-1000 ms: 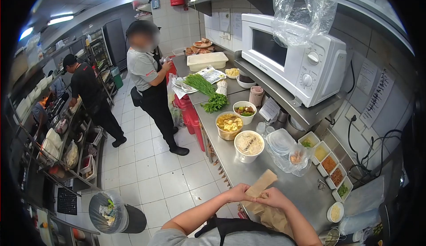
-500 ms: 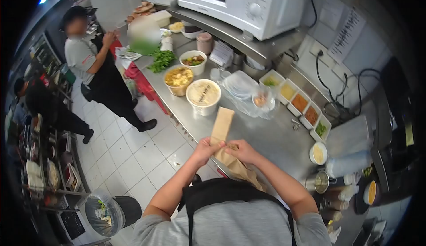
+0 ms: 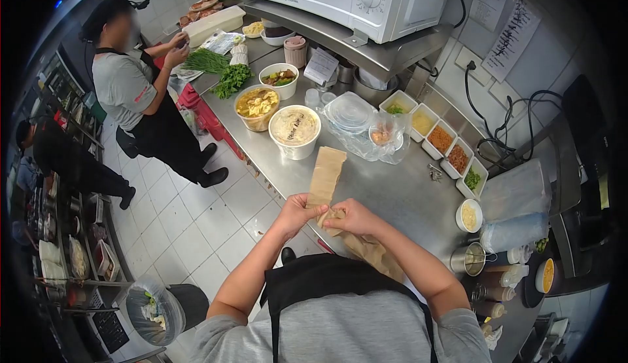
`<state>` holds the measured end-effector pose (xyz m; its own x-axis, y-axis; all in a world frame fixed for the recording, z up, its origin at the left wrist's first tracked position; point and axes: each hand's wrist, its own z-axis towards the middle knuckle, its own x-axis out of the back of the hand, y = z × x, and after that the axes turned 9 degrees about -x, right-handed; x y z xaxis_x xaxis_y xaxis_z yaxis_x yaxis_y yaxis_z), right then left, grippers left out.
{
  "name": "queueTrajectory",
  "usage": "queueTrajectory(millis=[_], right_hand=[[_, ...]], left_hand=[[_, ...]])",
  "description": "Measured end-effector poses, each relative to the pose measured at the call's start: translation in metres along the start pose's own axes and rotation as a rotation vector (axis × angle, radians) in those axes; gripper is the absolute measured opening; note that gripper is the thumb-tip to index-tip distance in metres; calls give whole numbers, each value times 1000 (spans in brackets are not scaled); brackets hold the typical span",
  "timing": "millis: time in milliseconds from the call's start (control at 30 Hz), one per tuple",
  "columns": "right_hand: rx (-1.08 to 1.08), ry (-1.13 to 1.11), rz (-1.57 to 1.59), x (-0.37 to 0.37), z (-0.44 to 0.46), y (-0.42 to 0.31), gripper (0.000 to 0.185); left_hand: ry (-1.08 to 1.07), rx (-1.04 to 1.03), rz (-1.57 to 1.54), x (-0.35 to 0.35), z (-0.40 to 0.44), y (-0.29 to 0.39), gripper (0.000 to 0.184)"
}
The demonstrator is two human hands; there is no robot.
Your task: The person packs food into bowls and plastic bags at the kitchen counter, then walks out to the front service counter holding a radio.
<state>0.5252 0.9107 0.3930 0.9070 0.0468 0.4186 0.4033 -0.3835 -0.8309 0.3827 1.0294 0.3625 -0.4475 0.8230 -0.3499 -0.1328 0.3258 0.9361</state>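
Both hands are closed on a length of brown paper (image 3: 326, 172) over the counter's front edge. My left hand (image 3: 299, 214) pinches it where a flat strip stands up. Close beside it, on the right, my right hand (image 3: 350, 218) grips a crumpled part. The rest of the paper hangs in folds below my right forearm. Just beyond the strip stands a lidded white tub (image 3: 294, 134) with handwriting on its lid. Farther back are an open tub of yellow food (image 3: 258, 106) and a white bowl of mixed food (image 3: 279, 79).
Clear plastic lids in a bag (image 3: 356, 124) lie on the steel counter (image 3: 386, 196). Small trays of toppings (image 3: 440, 139) line the wall under a microwave shelf (image 3: 340, 28). A co-worker (image 3: 134, 81) stands at the far left end. A lined bin (image 3: 154, 314) is on the floor.
The paper strip has tilted slightly, and its flat face shows wider. My hands remain closed on the paper. The co-worker's pale, blurred item is gone from over the greens.
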Motion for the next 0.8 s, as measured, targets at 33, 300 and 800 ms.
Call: queueTrajectory(millis=[33,300,800], right_hand=[[-28,2,98,-1,0,2,24],[-79,79,352,-8,-12,-3,23],[276,-59,-315,68,18,-137,32]], left_hand=[[60,-12,-103,-3,-2,-1,17],[423,-140,-490,17,1,8,6],[532,16,-380,109,-62,-27,13]])
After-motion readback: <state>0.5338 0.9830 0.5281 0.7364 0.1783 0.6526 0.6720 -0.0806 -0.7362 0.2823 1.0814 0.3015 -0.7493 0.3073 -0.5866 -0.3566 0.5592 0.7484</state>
